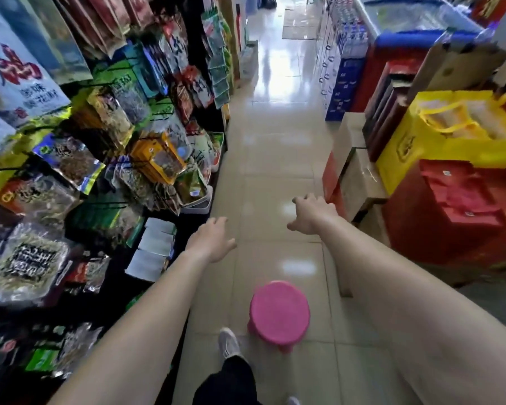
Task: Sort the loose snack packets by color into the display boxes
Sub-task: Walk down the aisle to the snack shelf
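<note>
I stand in a shop aisle with both arms stretched out over the tiled floor [275, 159]. My left hand [214, 239] hangs empty, fingers loosely spread and curled down, just beyond the pink stool [279, 312] and toward the snack rack [79, 159]. My right hand [311, 214] is empty too, fingers loose, farther past the stool and near the stacked cartons [354, 173]. The two hands are apart, touching nothing. Snack packets [155, 159] hang and lie crowded on the rack, on the stool's left side. A yellow bag [438, 138] sits on red boxes [462, 200] right of the stool. My shoe [228, 343] is just beside the stool.
</note>
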